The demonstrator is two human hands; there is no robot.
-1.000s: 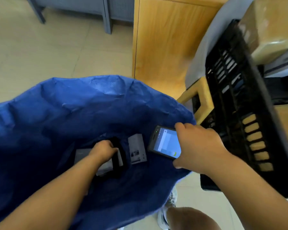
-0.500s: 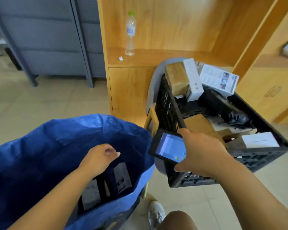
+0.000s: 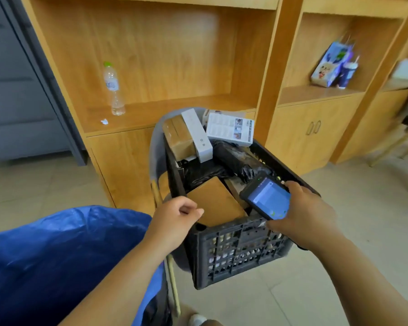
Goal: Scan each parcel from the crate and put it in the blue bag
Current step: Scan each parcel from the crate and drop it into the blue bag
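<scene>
The scanner (image 3: 266, 198) is gripped in the right hand (image 3: 303, 216), at 3 o'clock of a brown parcel (image 3: 218, 201) in the crate (image 3: 240, 251). The left hand (image 3: 176, 216) is held loosely curled, empty, at 9 o'clock; the bag (image 3: 57, 255) at 8.

The left hand (image 3: 174, 216) has left the crinkled blue plastic bag (image 3: 57, 255), now behind its wrist, and hangs loosely curled beside a flat brown cardboard parcel (image 3: 218, 201). The right hand (image 3: 304, 212) has carried its black blue-screened scanner (image 3: 266, 196) above the black lattice crate (image 3: 233, 250).
</scene>
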